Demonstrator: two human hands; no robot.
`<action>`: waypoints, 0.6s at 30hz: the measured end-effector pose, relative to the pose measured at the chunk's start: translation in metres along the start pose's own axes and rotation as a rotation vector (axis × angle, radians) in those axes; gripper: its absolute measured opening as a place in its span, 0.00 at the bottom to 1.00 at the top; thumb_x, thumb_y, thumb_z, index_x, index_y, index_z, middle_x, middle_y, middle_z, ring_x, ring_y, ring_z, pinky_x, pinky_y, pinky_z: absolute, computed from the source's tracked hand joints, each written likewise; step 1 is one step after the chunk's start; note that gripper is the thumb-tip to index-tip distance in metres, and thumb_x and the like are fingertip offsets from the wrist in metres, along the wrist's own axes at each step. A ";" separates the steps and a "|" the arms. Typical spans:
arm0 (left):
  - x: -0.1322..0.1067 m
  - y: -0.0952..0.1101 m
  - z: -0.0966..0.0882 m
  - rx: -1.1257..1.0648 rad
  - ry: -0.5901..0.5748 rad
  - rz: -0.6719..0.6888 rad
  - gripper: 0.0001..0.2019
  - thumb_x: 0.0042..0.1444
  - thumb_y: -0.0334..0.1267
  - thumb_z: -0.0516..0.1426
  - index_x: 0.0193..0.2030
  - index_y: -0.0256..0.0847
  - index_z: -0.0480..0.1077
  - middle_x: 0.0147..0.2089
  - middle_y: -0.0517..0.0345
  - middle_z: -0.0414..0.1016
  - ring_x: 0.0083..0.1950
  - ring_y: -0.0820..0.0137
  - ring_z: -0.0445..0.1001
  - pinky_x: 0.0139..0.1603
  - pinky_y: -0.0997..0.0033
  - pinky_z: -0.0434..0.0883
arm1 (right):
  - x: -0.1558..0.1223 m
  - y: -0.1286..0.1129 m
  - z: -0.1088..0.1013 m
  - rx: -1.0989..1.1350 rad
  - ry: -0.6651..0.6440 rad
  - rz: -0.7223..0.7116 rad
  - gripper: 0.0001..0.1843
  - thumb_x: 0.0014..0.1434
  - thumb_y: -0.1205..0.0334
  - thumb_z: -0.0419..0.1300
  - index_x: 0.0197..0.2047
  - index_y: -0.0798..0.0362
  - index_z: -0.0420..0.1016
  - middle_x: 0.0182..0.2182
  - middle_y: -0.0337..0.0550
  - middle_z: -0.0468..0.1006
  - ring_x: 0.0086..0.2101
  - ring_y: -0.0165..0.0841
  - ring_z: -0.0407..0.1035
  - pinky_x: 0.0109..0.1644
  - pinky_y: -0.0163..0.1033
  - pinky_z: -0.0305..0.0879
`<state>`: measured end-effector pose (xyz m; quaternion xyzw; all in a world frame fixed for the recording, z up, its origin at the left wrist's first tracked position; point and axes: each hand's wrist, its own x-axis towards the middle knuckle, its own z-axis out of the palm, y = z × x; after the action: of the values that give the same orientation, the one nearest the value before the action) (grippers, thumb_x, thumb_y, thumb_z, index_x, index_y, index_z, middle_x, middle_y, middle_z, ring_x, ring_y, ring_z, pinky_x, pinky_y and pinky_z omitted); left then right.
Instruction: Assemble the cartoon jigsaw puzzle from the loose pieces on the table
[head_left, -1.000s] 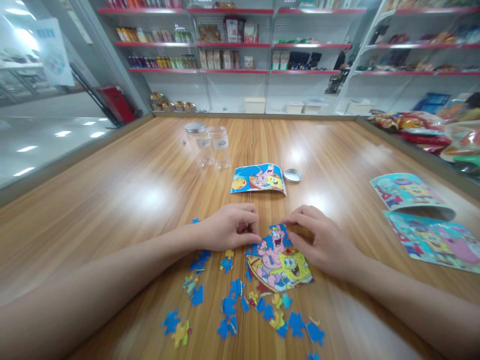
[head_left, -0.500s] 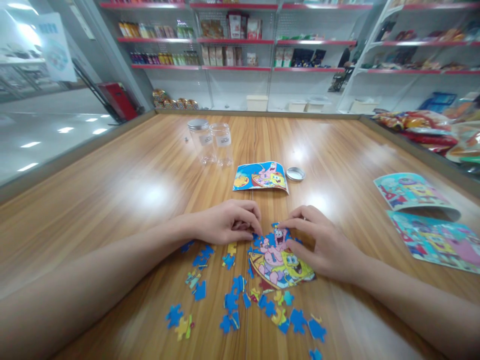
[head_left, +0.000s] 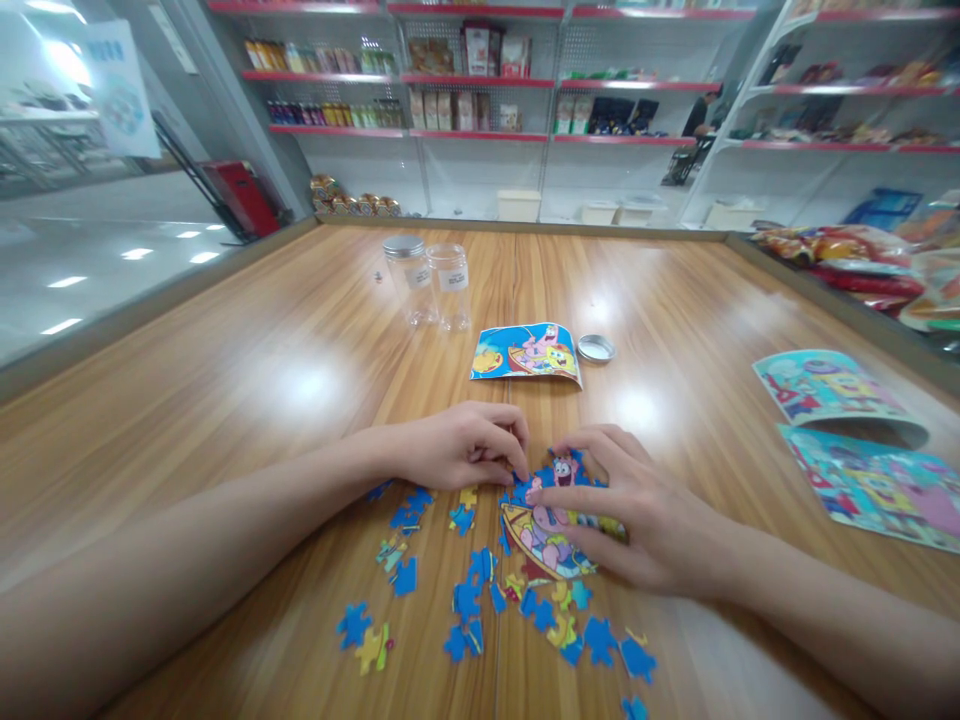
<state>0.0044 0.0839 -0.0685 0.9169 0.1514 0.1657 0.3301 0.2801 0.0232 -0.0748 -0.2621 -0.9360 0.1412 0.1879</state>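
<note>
Thin printed cardboard, by the look of it, makes up the partly assembled cartoon jigsaw puzzle (head_left: 551, 525) lying flat on the glossy wood-grain worktop (head_left: 262, 380), near the middle of the near edge; such a piece would be very light, stiff across its face but easily bent, and the joined block would likely come apart at its seams if lifted by one corner; it is better slid flat or pressed from above, and single pieces pinched at their edges between thumb and forefinger.

The block shows a pink figure and a yellow figure in an orange boat on blue; its left and lower edges are ragged with open tabs.

The right hand (head_left: 637, 515) lies spread over the right part of the block, fingers (head_left: 559, 492) extended and pressing flat on the picture, gripping nothing that I can see; the left hand (head_left: 461, 450) sits just left of the block's far-left corner, fingers curled together at a small blue piece at that edge, though whether it is pinched or only pushed I cannot tell.

Loose blue and yellow puzzle pieces (head_left: 465, 600) lie scattered to the near left and below the block; farther off lie a small printed reference picture (head_left: 527, 352), a round metal lid (head_left: 595, 348) just right of it, and two clear plastic jars (head_left: 427, 283), one capped; two larger printed sheets (head_left: 847, 430) lie at the right.
</note>
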 end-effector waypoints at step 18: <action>0.004 -0.003 0.012 0.139 0.179 0.098 0.09 0.64 0.28 0.56 0.43 0.36 0.79 0.41 0.49 0.73 0.37 0.72 0.73 0.39 0.73 0.74 | 0.000 0.003 0.004 -0.107 0.060 0.128 0.19 0.67 0.58 0.59 0.60 0.38 0.76 0.55 0.50 0.67 0.56 0.45 0.62 0.58 0.55 0.63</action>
<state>0.0121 0.0809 -0.0791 0.9254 0.1465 0.2520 0.2422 0.2799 0.0246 -0.0798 -0.3349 -0.9175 0.0950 0.1922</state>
